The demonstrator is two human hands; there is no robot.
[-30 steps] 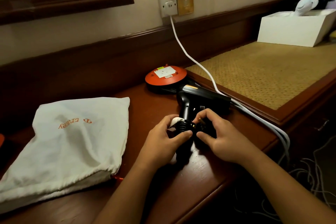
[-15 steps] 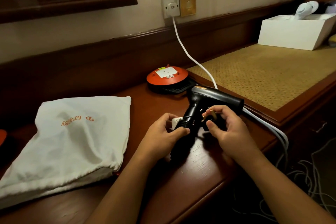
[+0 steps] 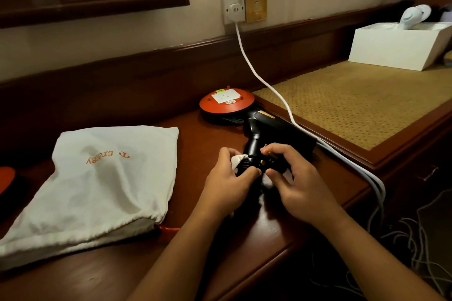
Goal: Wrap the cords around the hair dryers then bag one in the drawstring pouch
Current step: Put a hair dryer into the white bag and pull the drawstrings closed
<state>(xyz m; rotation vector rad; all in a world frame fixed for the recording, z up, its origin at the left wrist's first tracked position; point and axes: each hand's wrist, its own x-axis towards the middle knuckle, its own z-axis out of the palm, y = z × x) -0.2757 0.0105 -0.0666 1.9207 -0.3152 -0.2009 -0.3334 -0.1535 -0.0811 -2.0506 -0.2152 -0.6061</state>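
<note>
A black hair dryer (image 3: 271,129) lies on the dark wooden desk (image 3: 210,247), its handle pointing toward me. My left hand (image 3: 227,183) grips the handle, where black cord is wound and a white tag (image 3: 236,161) sticks out. My right hand (image 3: 300,178) pinches the plug (image 3: 265,161) with its brass pins against the handle. A white drawstring pouch (image 3: 97,178) with orange lettering lies flat on the desk to the left, its orange cord end (image 3: 168,229) showing at the mouth. A white hair dryer (image 3: 413,14) stands in a white box at the far right.
An orange round cable reel (image 3: 226,102) sits behind the dryer. A white cable (image 3: 266,80) runs from the wall socket (image 3: 233,8) down over the desk's right edge. A woven mat (image 3: 354,102) covers the raised surface, which bears a white box (image 3: 396,46). Loose wires lie on the floor.
The dryer, lifted and tilted half a second ago, is back down on the desk. Both hands stay on the handle, my right one working the plug against it.
</note>
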